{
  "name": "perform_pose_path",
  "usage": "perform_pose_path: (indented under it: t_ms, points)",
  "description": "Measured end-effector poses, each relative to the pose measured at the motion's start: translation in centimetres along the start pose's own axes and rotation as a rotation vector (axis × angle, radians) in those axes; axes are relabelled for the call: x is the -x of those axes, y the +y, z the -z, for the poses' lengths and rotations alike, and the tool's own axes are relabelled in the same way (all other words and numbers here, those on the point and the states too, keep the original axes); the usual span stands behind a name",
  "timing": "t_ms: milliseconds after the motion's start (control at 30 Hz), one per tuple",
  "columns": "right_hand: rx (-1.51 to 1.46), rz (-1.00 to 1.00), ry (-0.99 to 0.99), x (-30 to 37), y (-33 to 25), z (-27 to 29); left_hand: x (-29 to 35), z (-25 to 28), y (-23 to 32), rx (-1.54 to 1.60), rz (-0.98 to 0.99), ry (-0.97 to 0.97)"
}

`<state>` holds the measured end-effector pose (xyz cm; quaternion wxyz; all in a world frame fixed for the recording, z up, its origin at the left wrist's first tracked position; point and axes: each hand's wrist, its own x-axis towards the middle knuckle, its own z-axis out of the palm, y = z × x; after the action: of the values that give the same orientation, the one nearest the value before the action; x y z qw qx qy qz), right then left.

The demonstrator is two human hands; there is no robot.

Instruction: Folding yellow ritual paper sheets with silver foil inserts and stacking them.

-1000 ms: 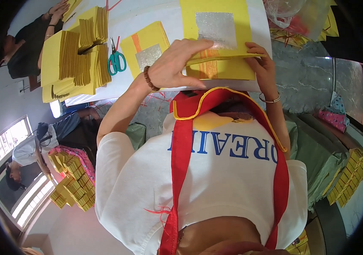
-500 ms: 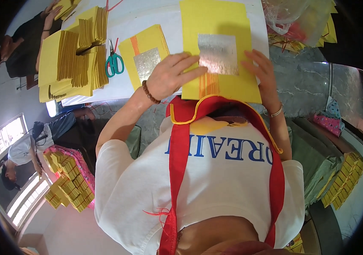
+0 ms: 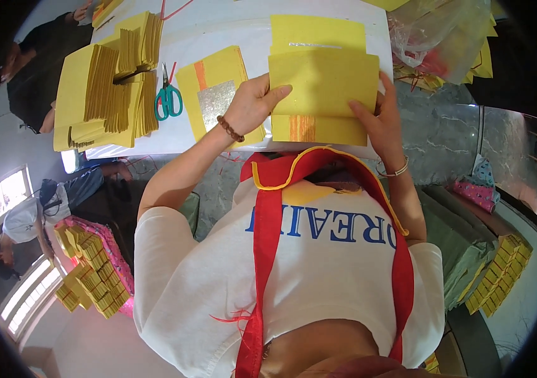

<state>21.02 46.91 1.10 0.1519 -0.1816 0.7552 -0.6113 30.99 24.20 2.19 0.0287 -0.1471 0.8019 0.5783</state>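
Observation:
A sheet of yellow paper (image 3: 324,85) is held raised over the table near its front edge. My left hand (image 3: 254,104) grips its left edge, thumb on top and fingers beneath. At the right edge my right hand (image 3: 380,120) pinches it, thumb in front and fingers behind. Under it, more yellow paper (image 3: 319,31) shows at the far side, with a thin line of silver foil along the sheet's top edge. Orange stripes (image 3: 302,128) mark the paper on the near side. Left of my left hand lies a small yellow stack (image 3: 221,66) with a silver square on top.
Green-handled scissors (image 3: 168,101) lie left of the small stack. Thick bundles of folded yellow paper (image 3: 101,88) stand at the table's left. A clear plastic bag (image 3: 435,28) sits beyond the right edge. Two other people are at the left; one sleeve is dark (image 3: 45,75).
Both hands have gone from lying over the flat sheet to gripping its sides. The yellow paper is now lifted and folded over, covering most of the silver square.

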Motion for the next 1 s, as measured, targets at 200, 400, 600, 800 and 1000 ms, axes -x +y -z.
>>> perform_pose_path:
  t_ms: [200,400,600,800,1000]
  points:
    - [0.14,0.004,-0.053,-1.4,0.3,0.1,-2.4,0.8,-0.2,0.119,0.192,-0.13]
    - [0.191,-0.025,0.033,-1.8,0.3,-0.8,-3.0,0.1,-1.3,0.163,0.081,-0.06]
    - [0.264,-0.005,0.105,-2.1,0.2,-1.3,-3.1,0.2,-0.6,0.18,0.136,-0.048]
    - [0.411,0.047,0.132,-2.3,0.4,-1.2,-2.8,1.2,0.4,0.168,0.201,0.012]
    - [0.42,-0.003,0.131,-2.5,0.0,-1.6,-2.3,1.2,1.1,-0.41,-0.463,0.295]
